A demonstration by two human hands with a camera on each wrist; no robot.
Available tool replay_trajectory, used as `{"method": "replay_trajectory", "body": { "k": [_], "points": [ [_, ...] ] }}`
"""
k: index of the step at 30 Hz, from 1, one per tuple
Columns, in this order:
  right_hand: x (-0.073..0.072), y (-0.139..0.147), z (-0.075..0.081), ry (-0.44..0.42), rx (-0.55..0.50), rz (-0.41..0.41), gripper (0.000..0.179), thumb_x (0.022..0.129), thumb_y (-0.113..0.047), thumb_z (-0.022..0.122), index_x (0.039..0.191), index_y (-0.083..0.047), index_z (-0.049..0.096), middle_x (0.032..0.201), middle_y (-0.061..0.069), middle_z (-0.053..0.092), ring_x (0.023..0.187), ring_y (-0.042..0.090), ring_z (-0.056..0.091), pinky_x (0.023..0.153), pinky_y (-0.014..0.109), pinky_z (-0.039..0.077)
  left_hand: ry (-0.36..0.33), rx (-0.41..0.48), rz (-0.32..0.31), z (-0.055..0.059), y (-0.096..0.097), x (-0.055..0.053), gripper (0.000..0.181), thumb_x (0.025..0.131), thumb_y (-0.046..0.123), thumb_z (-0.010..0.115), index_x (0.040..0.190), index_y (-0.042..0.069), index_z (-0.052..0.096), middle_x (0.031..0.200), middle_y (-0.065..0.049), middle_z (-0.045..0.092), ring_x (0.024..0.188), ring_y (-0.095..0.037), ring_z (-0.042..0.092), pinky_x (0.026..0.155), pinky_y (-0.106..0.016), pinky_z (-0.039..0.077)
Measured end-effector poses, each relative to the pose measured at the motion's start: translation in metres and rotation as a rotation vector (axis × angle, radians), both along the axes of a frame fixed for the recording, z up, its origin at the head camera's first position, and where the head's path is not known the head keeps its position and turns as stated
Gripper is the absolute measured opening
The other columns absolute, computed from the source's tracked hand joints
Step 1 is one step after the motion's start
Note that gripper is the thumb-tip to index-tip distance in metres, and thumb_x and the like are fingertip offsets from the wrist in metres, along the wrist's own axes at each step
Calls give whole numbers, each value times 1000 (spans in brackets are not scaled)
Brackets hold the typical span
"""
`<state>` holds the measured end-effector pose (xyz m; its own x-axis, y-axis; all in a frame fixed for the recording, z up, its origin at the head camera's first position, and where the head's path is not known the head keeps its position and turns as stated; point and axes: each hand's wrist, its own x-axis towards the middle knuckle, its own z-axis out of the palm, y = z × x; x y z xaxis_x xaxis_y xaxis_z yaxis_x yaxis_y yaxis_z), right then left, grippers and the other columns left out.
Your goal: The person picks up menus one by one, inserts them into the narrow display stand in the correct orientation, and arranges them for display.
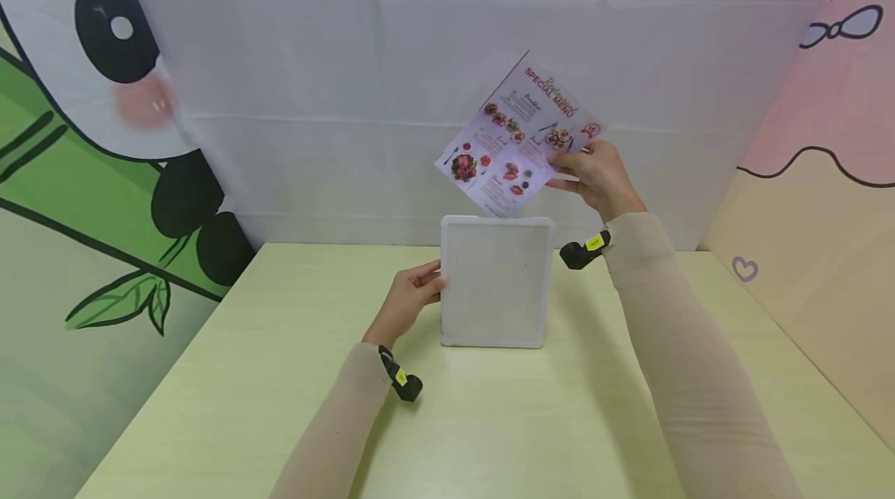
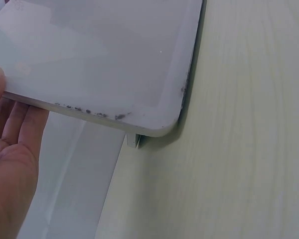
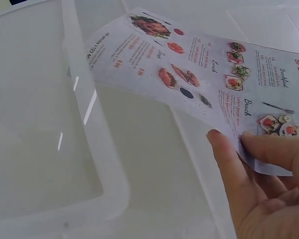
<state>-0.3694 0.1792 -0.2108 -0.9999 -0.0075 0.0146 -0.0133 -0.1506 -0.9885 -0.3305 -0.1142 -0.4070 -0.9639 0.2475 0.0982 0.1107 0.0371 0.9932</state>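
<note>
A white, round-cornered sign holder (image 1: 496, 281) with a clear front stands upright on the table. My left hand (image 1: 408, 298) grips its left edge, thumb in front and fingers behind, as the left wrist view shows. Dark scuffs mark the holder's border (image 2: 104, 115), and a small foot (image 2: 133, 140) juts out behind it. Above, my right hand (image 1: 597, 176) pinches a printed menu sheet (image 1: 517, 134) by one edge. The sheet is tilted, its lowest corner right at the holder's top edge. In the right wrist view, this corner of the menu (image 3: 199, 84) lies close beside the holder's rim (image 3: 97, 124).
The pale wooden table (image 1: 266, 406) meets a white cloth backdrop (image 1: 315, 95) just behind the holder. Cartoon-printed panels (image 1: 63, 196) flank the table on both sides. Each wrist wears a small black camera (image 1: 404, 384).
</note>
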Motion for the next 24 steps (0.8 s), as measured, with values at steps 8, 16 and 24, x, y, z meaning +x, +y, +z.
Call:
{"method": "replay_trajectory", "body": {
  "k": [8, 16, 24],
  "points": [
    [-1, -2, 1, 24, -5, -21, 39, 89, 1, 64, 126, -8, 55, 118, 6, 59, 102, 25, 62, 69, 28, 61, 5, -1, -3, 0, 0, 1, 46, 94, 15, 61, 139, 8, 52, 126, -17, 63, 107, -21, 66, 91, -35, 56],
    [-2, -3, 0, 46, 7, -36, 44, 88, 2, 65, 130, -10, 56, 118, 5, 59, 103, 24, 61, 68, 30, 61, 6, 7, -1, 1, 0, 1, 47, 93, 16, 61, 139, 8, 52, 125, -19, 64, 103, -19, 67, 90, -35, 57],
    [-2, -4, 0, 35, 31, -43, 45, 88, 1, 65, 130, -11, 56, 124, 7, 59, 106, 26, 61, 68, 29, 61, 27, 17, -20, -1, -1, -1, 48, 93, 16, 62, 139, 5, 51, 126, -21, 62, 100, -16, 68, 90, -35, 57]
  ]
}}
